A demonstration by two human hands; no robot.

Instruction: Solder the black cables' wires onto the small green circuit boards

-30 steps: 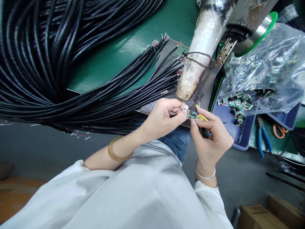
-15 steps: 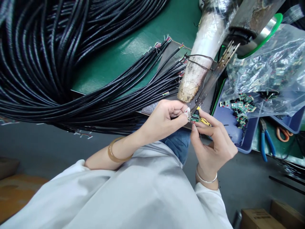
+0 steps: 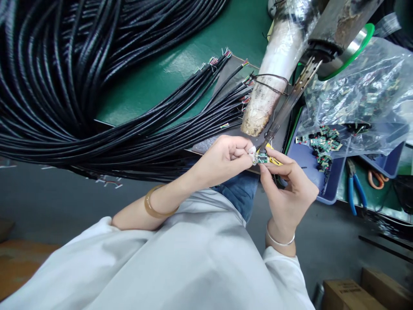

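My right hand [image 3: 288, 185] pinches a small green circuit board [image 3: 263, 158] between thumb and fingers. From the left, my left hand [image 3: 226, 157] is closed, holding thin wires [image 3: 254, 161] against the board's end; most of their length is hidden in the fist. Something white covers a left fingertip, too small to make out. The soldering iron [image 3: 290, 103] slants down from above, its tip close to the top edge of the board. Whether the tip touches cannot be told. A yellow piece [image 3: 273, 160] shows just behind the board.
Bundled black cables [image 3: 145, 142] with stripped coloured ends lie on the left. A white wrapped tube [image 3: 267, 90] hangs above my hands. On the right are a blue tray [image 3: 298, 161] with several boards, a plastic bag [image 3: 358, 90], a solder reel [image 3: 361, 51] and blue-handled pliers [image 3: 356, 189].
The board has shifted slightly up and left and turned flatter, with my right hand moving along with it. My left hand stays nearly in place. The iron's tip remains by the board.
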